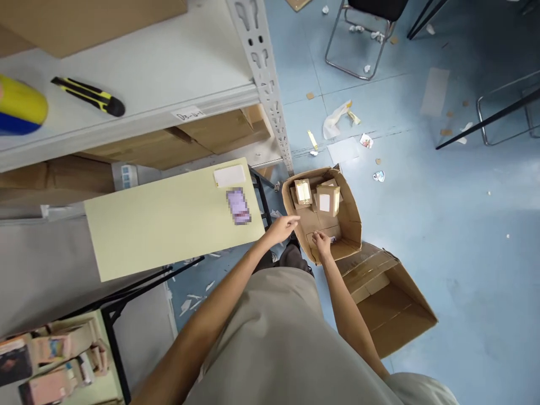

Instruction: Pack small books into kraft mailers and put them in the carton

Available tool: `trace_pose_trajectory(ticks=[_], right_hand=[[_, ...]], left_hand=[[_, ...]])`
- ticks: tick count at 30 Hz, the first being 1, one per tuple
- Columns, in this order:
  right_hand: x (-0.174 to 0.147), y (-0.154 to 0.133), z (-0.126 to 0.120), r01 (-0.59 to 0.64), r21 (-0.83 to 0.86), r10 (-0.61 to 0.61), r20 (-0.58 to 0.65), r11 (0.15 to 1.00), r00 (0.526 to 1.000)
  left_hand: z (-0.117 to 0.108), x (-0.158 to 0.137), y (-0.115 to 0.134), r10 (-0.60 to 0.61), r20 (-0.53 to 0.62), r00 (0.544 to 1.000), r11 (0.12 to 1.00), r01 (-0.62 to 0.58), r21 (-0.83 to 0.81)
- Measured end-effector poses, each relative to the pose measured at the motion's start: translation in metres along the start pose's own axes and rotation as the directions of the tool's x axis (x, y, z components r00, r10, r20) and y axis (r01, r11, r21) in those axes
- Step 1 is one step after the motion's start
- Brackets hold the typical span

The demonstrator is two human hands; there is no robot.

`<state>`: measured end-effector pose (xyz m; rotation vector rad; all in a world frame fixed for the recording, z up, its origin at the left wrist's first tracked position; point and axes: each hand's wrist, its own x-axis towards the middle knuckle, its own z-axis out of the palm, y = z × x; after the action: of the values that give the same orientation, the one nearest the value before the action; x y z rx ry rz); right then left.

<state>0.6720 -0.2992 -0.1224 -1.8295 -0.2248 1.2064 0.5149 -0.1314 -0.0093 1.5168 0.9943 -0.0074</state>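
An open cardboard box (354, 216) sits on the blue floor and holds several small brown packages with white labels (328, 199). My left hand (283, 228) hovers at the box's near left rim with fingers spread, holding nothing. My right hand (323, 243) reaches down into the box near its bottom front; its fingers are curled at a small package there, but whether they grip it is unclear.
A pale green table (169, 225) with a white card (229, 175) stands at left. A grey metal shelf (139, 73) carries a yellow-black utility knife (88, 95) and cardboard boxes. An empty open box (392, 309) lies nearer me. Chairs (363, 34) and paper scraps lie beyond.
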Motion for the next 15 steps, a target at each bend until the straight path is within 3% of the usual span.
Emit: trace_pose_trajectory(ticks=[4, 7, 11, 15], right_hand=[[-0.007, -0.004, 0.009, -0.059, 0.011, 0.059, 0.02, 0.998, 0.998], [-0.008, -0.019, 0.018, -0.046, 0.012, 0.045, 0.082, 0.999, 0.996], [-0.013, -0.05, 0.037, 0.017, -0.01, -0.015, 0.176, 1.0, 0.984], [-0.033, -0.087, 0.071, 0.134, -0.033, -0.121, 0.254, 0.99, 0.96]], left_hand=[[-0.015, -0.07, -0.032, -0.049, -0.089, 0.995, 0.982, 0.031, -0.184], [-0.027, -0.106, -0.044, -0.074, -0.197, 0.978, 0.959, 0.015, -0.283], [-0.043, -0.139, -0.049, -0.096, -0.325, 0.941, 0.923, -0.038, -0.382], [-0.063, -0.177, -0.053, -0.09, -0.425, 0.901, 0.891, -0.118, -0.438]])
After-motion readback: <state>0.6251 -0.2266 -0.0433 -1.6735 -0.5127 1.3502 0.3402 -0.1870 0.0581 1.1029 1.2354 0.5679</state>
